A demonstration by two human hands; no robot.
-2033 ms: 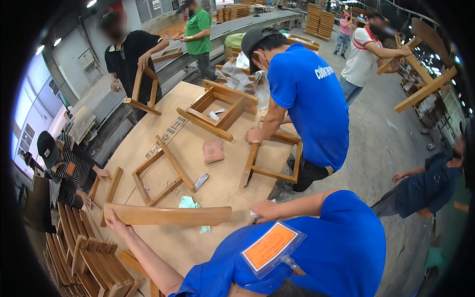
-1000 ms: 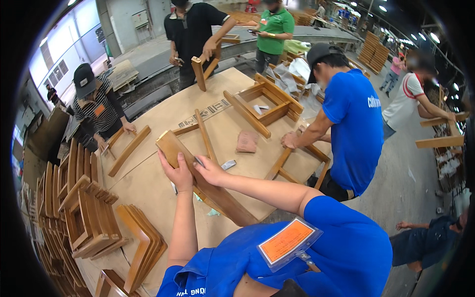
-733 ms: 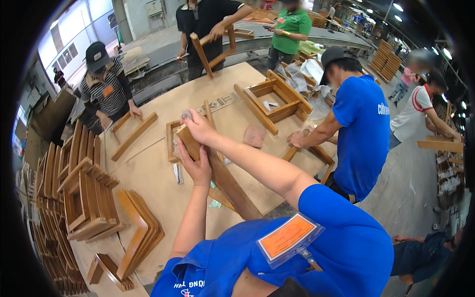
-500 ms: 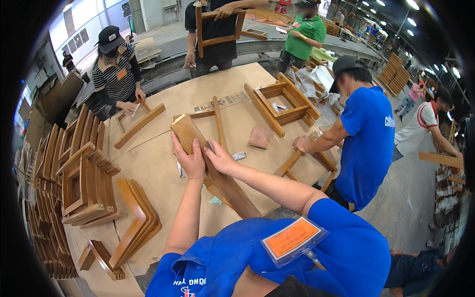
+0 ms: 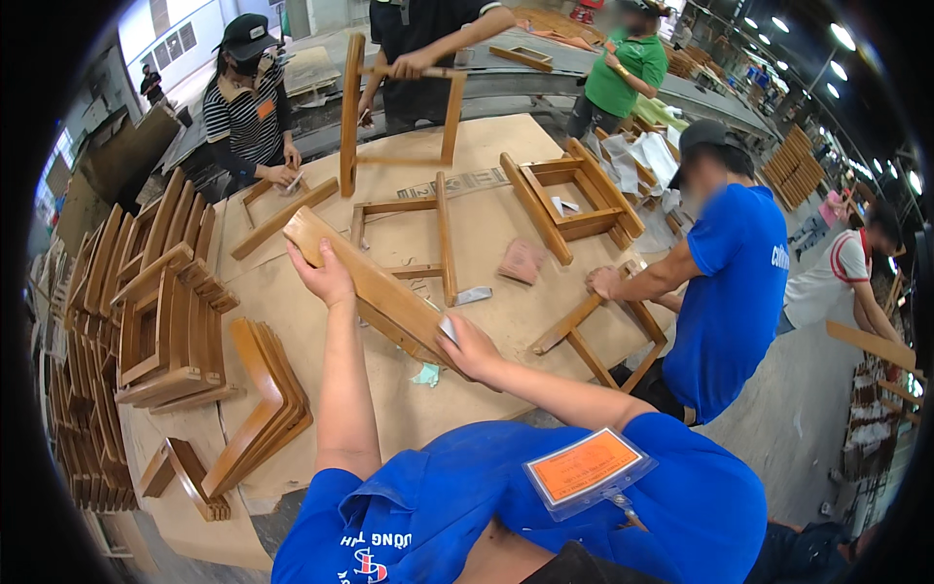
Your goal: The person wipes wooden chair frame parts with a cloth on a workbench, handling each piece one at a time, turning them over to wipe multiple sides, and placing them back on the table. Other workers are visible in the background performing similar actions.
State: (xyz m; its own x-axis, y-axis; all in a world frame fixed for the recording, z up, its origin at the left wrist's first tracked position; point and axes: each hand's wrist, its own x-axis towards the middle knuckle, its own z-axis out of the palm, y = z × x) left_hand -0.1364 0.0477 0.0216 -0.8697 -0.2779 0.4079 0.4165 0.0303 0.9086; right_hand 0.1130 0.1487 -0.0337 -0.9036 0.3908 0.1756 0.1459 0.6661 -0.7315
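Observation:
A long, thick wooden furniture part point(image 5: 375, 285), brown and smooth, is raised at a slant over the table in front of me. My left hand point(image 5: 326, 277) grips it near its far left end, thumb on the upper face. At its near right end is my right hand point(image 5: 470, 348), its fingers closed on a small pale folded piece of sandpaper point(image 5: 448, 329) pressed against the wood. Just beyond lies a wooden frame point(image 5: 446, 238) flat on the table. A similar pale folded piece point(image 5: 475, 294) rests beside that frame.
Stacked wooden frames point(image 5: 165, 341) and angled wooden parts point(image 5: 263, 409) crowd the table's left side. A brown folded pad point(image 5: 520, 261) and another frame point(image 5: 569, 200) lie to the right. Co-workers handle frames around the table point(image 5: 486, 146); one in blue point(image 5: 735, 282) stands close at right.
The wooden part has swung leftward at its far end. My left hand moved left with it, and my right hand slid toward its near end. A co-worker's frame across the table was lowered.

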